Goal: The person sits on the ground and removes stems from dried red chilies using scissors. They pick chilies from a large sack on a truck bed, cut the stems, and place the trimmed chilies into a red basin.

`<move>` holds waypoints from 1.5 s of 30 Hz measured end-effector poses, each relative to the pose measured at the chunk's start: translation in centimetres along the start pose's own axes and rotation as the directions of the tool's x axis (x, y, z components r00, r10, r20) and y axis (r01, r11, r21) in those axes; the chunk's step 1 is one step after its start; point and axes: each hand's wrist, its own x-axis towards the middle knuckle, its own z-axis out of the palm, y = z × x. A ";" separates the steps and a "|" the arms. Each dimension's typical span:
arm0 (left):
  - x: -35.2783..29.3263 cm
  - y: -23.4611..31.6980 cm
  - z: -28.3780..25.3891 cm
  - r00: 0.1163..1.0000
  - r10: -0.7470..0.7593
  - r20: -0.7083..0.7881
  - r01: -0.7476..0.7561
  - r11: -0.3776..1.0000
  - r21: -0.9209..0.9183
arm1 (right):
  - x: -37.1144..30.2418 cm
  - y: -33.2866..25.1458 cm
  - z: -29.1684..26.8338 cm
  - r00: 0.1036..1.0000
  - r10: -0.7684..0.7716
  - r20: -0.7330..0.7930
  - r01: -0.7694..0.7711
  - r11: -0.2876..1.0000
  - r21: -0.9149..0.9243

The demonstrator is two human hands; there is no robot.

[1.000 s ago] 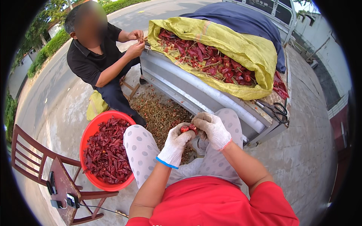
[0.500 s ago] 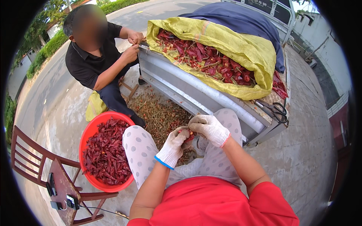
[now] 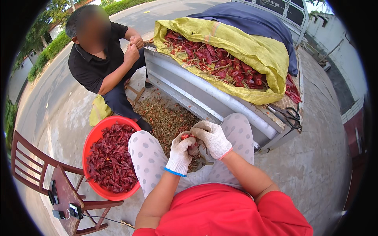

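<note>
In front of my knees my two gloved hands meet. My left hand point(image 3: 180, 152), in a white knit glove with a blue cuff, is closed round a dried red chili pepper point(image 3: 186, 137), which shows only in part. The right hand point(image 3: 212, 137), its glove soiled at the fingers, pinches at the same pepper; its fingertips are partly hidden. A red plastic tub point(image 3: 91, 181) to the left of my knee holds many dark red chili peppers point(image 3: 112, 159). Ahead, an open yellow woven sack point(image 3: 244, 43) lies on a metal cart bed point(image 3: 189, 88), full of peppers with stems.
Scissors point(image 3: 289, 115) with black handles lie at the cart's near right corner. Stems and scraps point(image 3: 167, 124) cover the ground below it. A person in black point(image 3: 92, 67) sits at the far left, hands together. A wooden chair point(image 3: 65, 196) carrying small devices stands at left.
My right hand has shifted slightly left over the left one, and the pepper now shows above the left fingers. The other person's hands have drawn back from the cart's corner.
</note>
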 end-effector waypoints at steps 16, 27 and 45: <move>2.3 1.8 -4.6 0.990 -0.008 0.143 0.054 0.945 -0.322 | 5.9 -7.0 -4.5 0.864 -0.457 0.214 0.352 0.242 -0.904; 3.1 1.4 -4.7 0.978 -0.077 0.195 0.138 0.938 -0.318 | 13.8 -12.3 -15.3 0.874 -0.482 0.060 0.038 -0.055 -0.998; 2.8 0.3 -1.9 0.998 -0.031 0.046 0.030 0.999 0.023 | 0.4 -3.5 -1.1 0.988 -0.137 0.070 0.153 0.917 -0.369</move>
